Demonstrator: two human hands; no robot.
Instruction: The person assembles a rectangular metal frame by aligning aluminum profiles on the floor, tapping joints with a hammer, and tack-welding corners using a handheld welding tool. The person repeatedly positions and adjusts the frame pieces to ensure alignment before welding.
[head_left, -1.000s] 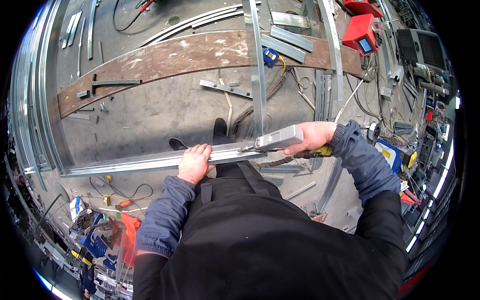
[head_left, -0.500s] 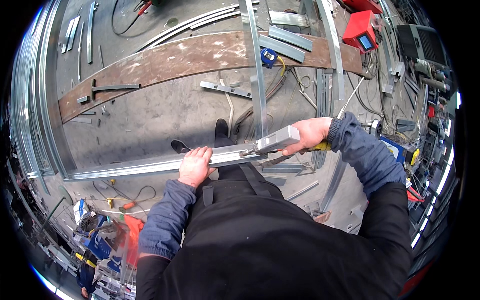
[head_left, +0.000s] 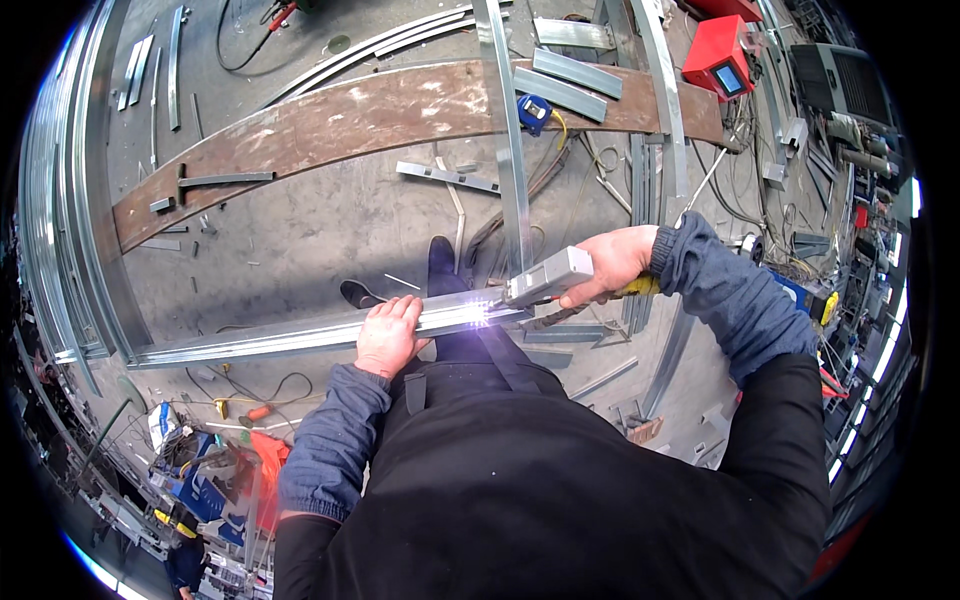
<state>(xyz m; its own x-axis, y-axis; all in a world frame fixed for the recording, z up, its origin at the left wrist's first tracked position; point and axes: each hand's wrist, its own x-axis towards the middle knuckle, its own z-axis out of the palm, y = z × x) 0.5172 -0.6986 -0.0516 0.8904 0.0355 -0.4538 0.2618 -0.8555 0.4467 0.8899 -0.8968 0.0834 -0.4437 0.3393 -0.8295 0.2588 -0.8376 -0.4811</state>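
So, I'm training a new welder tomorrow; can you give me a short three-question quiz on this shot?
1. True or false: the left hand rests flat on the long silvery metal channel.
2. What does the right hand hold? A) the grey handheld welding gun B) the blue tape measure C) the red box-shaped machine
3. Fill in: the bright white glow sits at the gun's ____.

Key: 1 true; 2 A; 3 tip.
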